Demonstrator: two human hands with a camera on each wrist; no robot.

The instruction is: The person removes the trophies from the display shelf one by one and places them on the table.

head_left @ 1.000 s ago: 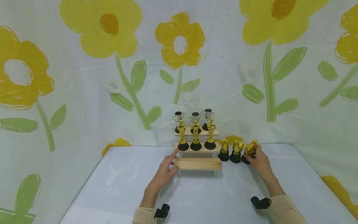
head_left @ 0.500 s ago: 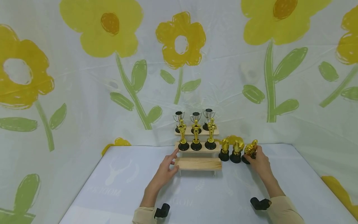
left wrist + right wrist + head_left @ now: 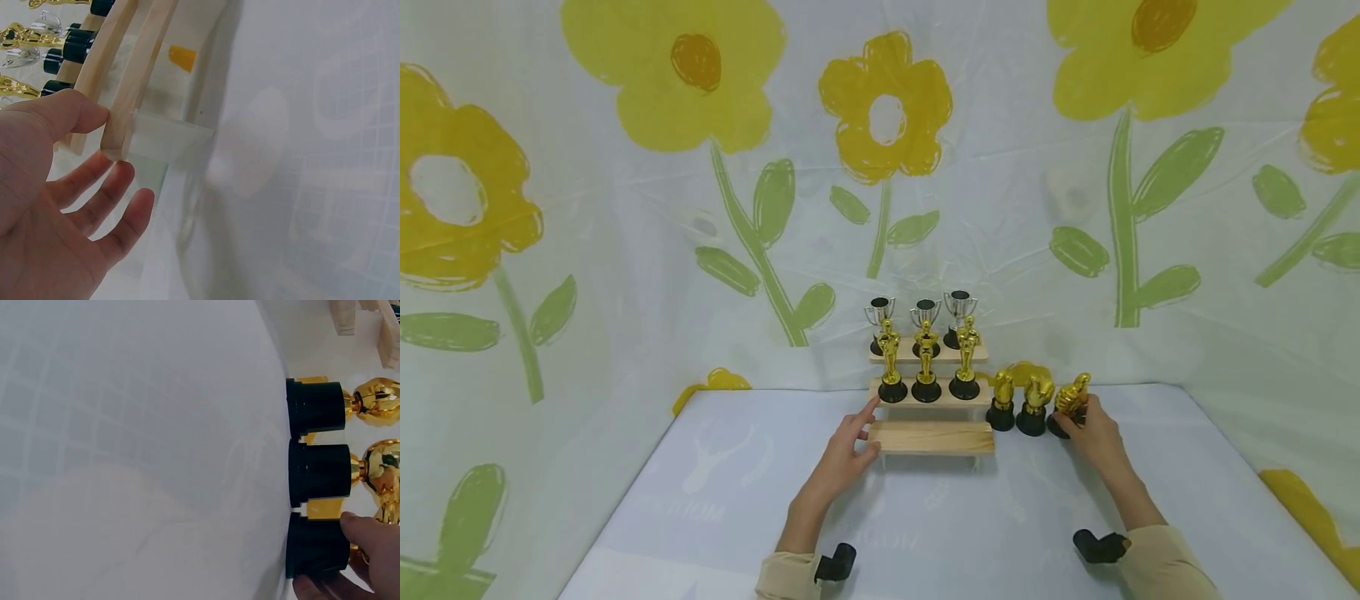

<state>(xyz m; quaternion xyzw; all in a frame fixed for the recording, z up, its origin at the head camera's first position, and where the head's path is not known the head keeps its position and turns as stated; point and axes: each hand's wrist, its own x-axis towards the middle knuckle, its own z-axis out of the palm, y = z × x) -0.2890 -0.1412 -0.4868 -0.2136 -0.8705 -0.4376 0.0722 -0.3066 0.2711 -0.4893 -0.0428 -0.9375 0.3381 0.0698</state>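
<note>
Shiny gold thumbs-up trophy (image 3: 1070, 398); right hand (image 3: 1097, 432) pinches black base (image 3: 317, 545), clear only in right wrist view; left hand (image 3: 842, 457) seemingly loose.

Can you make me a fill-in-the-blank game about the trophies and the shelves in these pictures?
1. The silver cups stand on the ____ shelf.
2. On the middle shelf, the gold figures number ____.
3. The person's ____ hand grips the thumbs-up trophy.
4. The gold hand-shaped trophies beside the shelves have bases that are coloured ____.

Missing words: top; three; right; black.
</note>
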